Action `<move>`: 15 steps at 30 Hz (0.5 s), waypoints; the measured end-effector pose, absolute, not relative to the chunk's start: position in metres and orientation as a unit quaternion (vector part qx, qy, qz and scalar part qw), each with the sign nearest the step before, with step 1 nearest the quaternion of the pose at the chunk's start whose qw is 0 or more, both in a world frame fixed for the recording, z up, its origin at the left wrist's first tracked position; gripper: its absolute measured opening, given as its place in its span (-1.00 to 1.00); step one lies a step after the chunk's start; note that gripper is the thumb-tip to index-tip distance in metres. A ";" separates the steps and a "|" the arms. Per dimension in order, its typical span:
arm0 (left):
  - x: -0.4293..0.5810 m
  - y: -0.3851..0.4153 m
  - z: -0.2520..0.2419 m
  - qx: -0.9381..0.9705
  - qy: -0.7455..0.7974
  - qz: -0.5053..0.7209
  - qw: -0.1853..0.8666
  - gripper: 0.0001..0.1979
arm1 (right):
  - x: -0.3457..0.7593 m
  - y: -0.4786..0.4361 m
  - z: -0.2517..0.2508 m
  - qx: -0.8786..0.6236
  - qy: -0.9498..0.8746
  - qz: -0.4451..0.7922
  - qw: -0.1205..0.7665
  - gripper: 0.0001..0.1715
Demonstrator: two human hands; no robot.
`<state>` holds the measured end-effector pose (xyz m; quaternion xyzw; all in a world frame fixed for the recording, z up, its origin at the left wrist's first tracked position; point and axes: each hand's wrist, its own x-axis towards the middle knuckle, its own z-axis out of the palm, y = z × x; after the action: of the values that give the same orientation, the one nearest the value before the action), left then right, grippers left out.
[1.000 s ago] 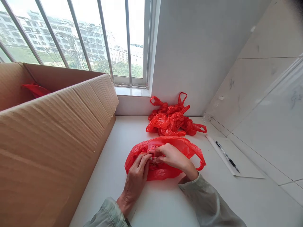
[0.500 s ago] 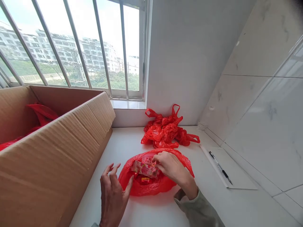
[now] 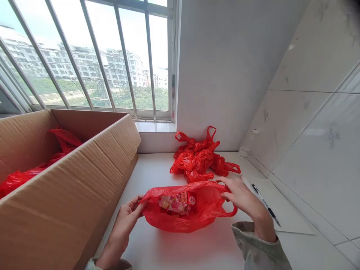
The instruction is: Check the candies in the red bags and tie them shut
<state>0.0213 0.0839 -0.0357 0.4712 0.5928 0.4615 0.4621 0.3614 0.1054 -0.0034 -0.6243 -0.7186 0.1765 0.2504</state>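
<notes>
A red plastic bag point(image 3: 180, 225) lies on the white tabletop with its mouth spread wide. Inside it are pink printed snack packets point(image 3: 174, 204) and a small red packet point(image 3: 191, 199). The thumb and fingers of my left hand point(image 3: 126, 219) pinch the bag's left edge. On the right, my right hand point(image 3: 243, 197) grips the rim by the looped handle, its fingertips partly hidden by the plastic.
A cardboard box point(image 3: 92, 168) with red plastic bags point(image 3: 25, 178) inside stands on the left. Behind the opened bag lies a pile of crumpled red bags point(image 3: 201, 157). At right a pen point(image 3: 266, 205) rests on white paper point(image 3: 292, 215). Beyond is a barred window point(image 3: 140, 75).
My right hand has left the packets and moved right to the bag's handle side. My left hand has closed on the left edge. The bag's mouth is stretched wider sideways.
</notes>
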 end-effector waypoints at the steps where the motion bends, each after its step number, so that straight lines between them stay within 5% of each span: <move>1: 0.020 0.085 -0.029 0.451 0.580 0.474 0.485 -0.56 | 0.364 0.106 0.003 -0.609 -0.707 0.221 0.284 -0.54; 6: 0.022 0.089 -0.006 0.469 0.590 0.466 0.462 -0.51 | 0.358 0.107 0.029 -0.489 -0.581 0.427 0.491 -0.24; 9: 0.032 0.084 -0.003 0.552 0.650 0.481 0.205 -0.52 | 0.349 0.107 0.027 -0.469 -0.552 0.474 0.501 -0.13; 12: 0.045 0.071 -0.006 0.656 0.559 0.496 -0.108 -0.74 | 0.341 0.107 0.022 -0.480 -0.558 0.469 0.488 -0.09; 15: 0.055 0.064 -0.013 0.786 0.462 0.387 -0.139 -0.87 | 0.339 0.106 0.020 -0.497 -0.591 0.430 0.468 -0.08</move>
<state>0.0552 0.0640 -0.0134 0.7856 0.4621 0.3872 -0.1394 0.3389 0.1065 0.0197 -0.4972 -0.5906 0.4297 0.4684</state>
